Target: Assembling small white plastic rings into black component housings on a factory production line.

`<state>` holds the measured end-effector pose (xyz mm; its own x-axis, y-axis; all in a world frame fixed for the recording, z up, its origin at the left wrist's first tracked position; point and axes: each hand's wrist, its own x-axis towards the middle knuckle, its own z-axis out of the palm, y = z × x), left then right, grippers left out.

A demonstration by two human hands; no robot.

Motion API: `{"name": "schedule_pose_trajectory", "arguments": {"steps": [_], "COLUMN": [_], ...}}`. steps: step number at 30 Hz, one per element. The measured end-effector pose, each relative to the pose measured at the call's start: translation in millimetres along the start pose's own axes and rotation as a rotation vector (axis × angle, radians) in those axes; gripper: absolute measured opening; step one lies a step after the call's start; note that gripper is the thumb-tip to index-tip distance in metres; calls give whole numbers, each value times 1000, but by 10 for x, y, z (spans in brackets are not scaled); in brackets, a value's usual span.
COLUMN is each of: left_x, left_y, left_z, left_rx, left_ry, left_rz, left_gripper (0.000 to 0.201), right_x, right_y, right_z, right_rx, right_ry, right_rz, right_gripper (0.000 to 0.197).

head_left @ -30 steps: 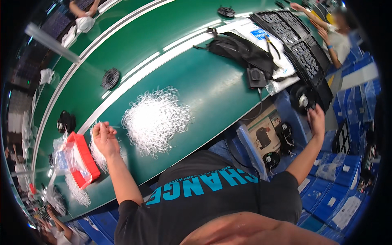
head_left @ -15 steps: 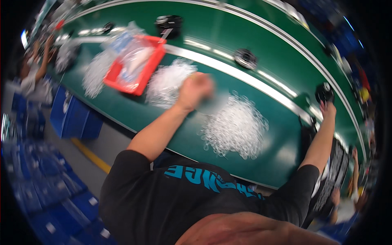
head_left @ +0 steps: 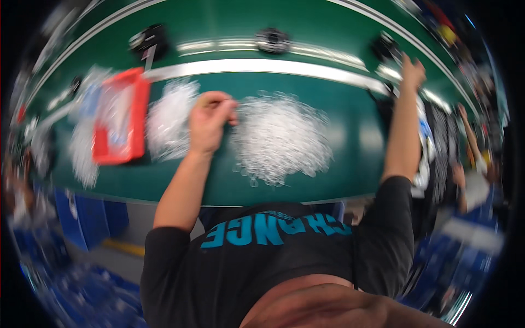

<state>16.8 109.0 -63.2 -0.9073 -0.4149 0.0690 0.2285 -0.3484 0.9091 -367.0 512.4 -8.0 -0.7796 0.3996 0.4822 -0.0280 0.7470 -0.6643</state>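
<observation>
Your left hand (head_left: 210,123) is left of the frame's centre, just beside the pile of white loops (head_left: 281,139) on the green bench (head_left: 350,183). Its fingers curl toward the thumb; blur hides whether they pinch anything. Your right hand (head_left: 413,74) is at upper right, beside a black round part (head_left: 384,46); whether it grips that, you cannot tell.

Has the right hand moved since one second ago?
Yes, forward. Judged against the green table, the right hand has gone from outside the near edge to around the far white strip, near a black reel.
</observation>
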Motion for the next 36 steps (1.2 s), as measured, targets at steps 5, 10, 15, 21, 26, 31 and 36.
{"name": "schedule_pose_trajectory", "arguments": {"steps": [5,10,15,21,26,31,36], "left_x": [-9,-28,9,-15,-131,-141,-147], "left_y": [35,66,144,48,10,-3,-25], "left_z": [21,312,478,414,399,407,382], "left_rx": [-169,-295,-370,-250,-30,-23,-39], "left_ry": [-131,-252,-311,-231,-171,-141,-112], "left_rz": [-4,-100,-50,-19,8,23,33], "left_gripper": [7,8,11,11,11,12,12], "right_x": [-1737,-3117,-3403,-3407,-3554,-3627,-3644], "right_y": [-836,-1495,-1597,-1638,-1715,-1673,-1611], "right_z": [-745,-1244,-1120,-962,-818,-751,-728], "right_rx": [683,685,922,895,960,900,818], "right_ry": [-473,-767,-1051,-851,-646,-587,-500], "right_rz": [-309,-611,-242,-368,-259,-326,-577], "right_gripper": [30,37,28,13,9,8,9]}}
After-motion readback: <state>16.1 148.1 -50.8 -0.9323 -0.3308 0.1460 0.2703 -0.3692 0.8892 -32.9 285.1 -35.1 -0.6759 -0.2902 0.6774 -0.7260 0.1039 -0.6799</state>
